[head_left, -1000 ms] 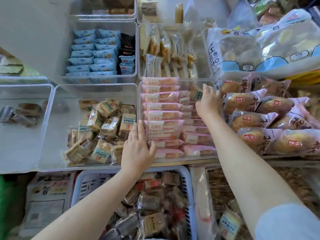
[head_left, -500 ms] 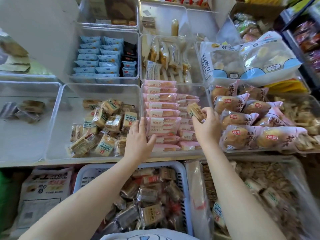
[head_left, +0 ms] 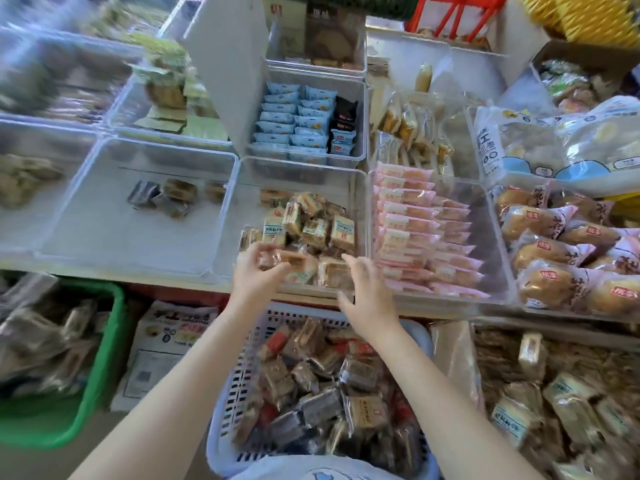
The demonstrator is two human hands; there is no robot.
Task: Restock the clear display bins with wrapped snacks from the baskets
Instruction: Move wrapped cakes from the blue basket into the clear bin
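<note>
Both your hands have shifted left to the middle clear bin (head_left: 360,188). Your left hand (head_left: 258,271) pinches a wrapped snack (head_left: 294,263) over its front; your right hand (head_left: 365,296) hovers, grip spread. Light, crinkly, slippery: hold its sides.

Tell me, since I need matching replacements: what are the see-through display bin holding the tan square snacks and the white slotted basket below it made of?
The clear display bin looks like rigid glossy plastic: transparent walls, shiny edges. The white slotted basket looks like opaque moulded plastic, with regular slots in its wall.
</note>
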